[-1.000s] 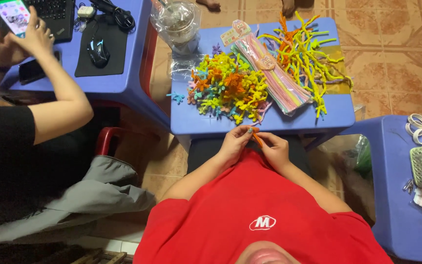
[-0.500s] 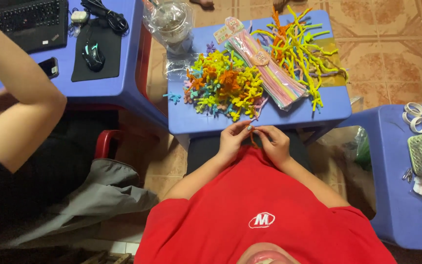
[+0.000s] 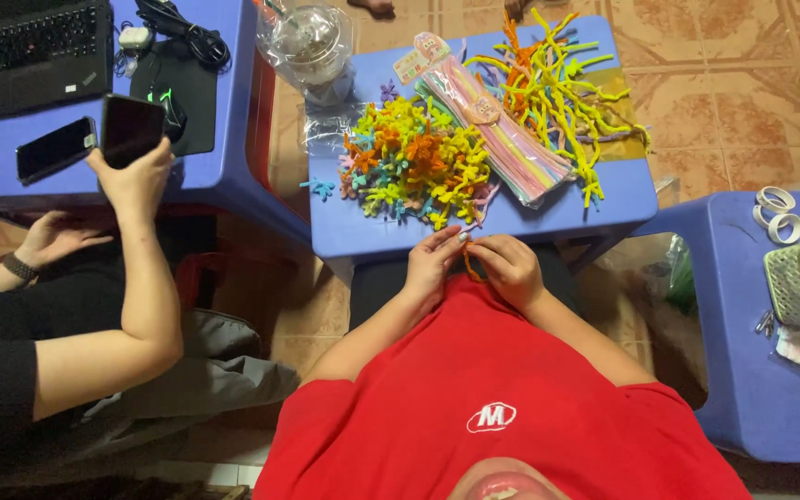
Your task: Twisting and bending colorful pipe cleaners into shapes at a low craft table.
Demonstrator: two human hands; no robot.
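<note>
My left hand and my right hand meet at the near edge of a small blue table. Both pinch a short orange pipe cleaner between their fingertips. Just beyond them lies a pile of colourful twisted pipe-cleaner shapes. A clear pack of pastel pipe cleaners lies diagonally beside the pile. Loose yellow, green and orange pipe cleaners are spread at the table's far right.
A clear plastic jar stands at the table's far left. A person in black on the left holds up a dark phone beside a blue desk with a laptop and another phone. The blue table on the right carries tape rolls and a green basket.
My hands stay together at the table edge, working the orange pipe cleaner. The person on the left lowered their arm, then raised it again holding a dark phone.
</note>
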